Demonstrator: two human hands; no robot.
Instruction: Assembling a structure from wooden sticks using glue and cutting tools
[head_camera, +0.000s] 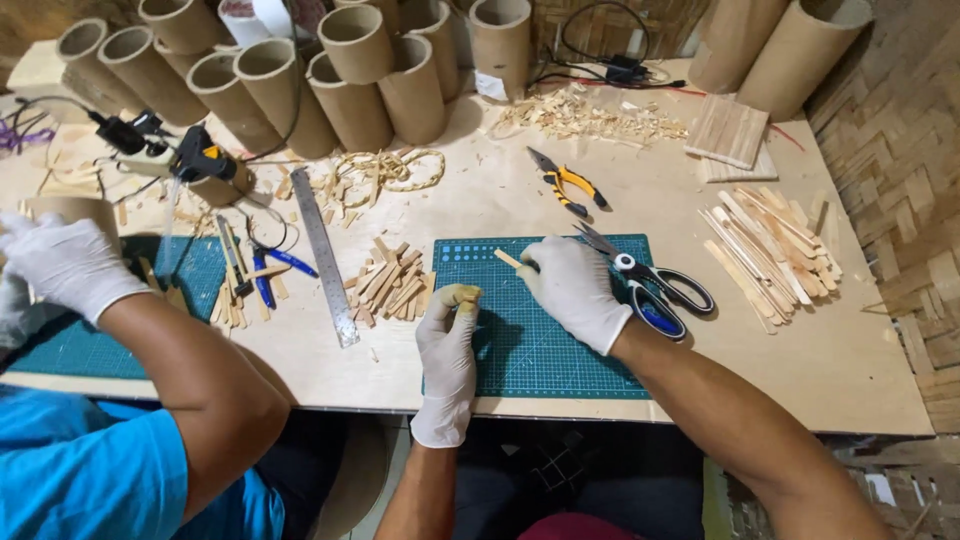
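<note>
My left hand (447, 345), in a white glove with yellowed fingertips, rests on the green cutting mat (530, 345) with its fingers curled shut, nothing clearly in them. My right hand (577, 290), also gloved, lies on the mat and grips a short flat wooden stick (508, 259) that pokes out to the left. Black-handled scissors (655, 285) lie just right of my right hand. A pile of short cut stick pieces (388, 285) sits left of the mat.
A co-worker's gloved hand (62, 262) and bare arm in a blue shirt reach over a second green mat (195, 265) at left. A steel ruler (325, 270), pliers (565, 185), a glue gun (205, 160), cardboard tubes (350, 75) and long sticks (770, 250) lie around.
</note>
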